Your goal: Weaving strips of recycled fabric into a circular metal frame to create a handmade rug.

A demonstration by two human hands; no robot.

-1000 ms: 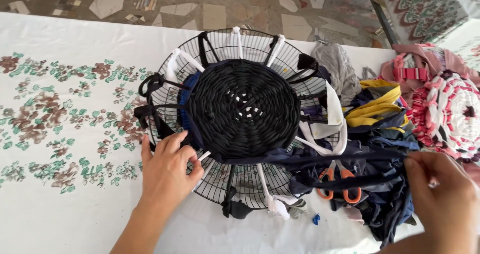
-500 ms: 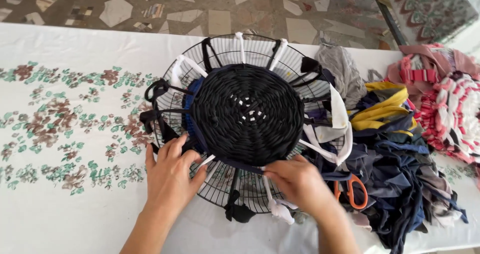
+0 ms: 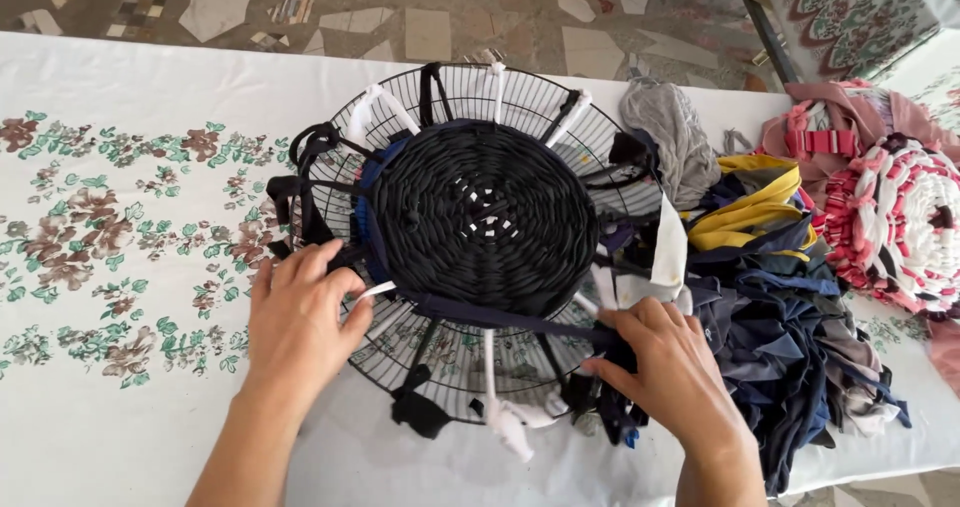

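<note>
Two bare forearms in view, no sleeves. Left hand (image 3: pixel 298 324) and right hand (image 3: pixel 668 365): no rings, watch, bracelets or gloves. Fingernails short, unpainted.

Top view. A round black wire grille (image 3: pixel 520 92) lies flat on a desk (image 3: pixel 130 77) covered with a white floral cloth. White and dark fabric strips are tied across the grille as spokes, and a dark woven disc (image 3: pixel 485 217) fills its centre. The left hand (image 3: pixel 300 322) rests on the grille's left rim, fingers on a white spoke. The right hand (image 3: pixel 665 367) pinches a dark navy strip (image 3: pixel 500 317), drawn taut along the disc's lower edge. A heap of fabric scraps (image 3: pixel 780 297) lies just right of the grille; a pink-and-white woven mat (image 3: pixel 895 222) lies beyond it.
</note>
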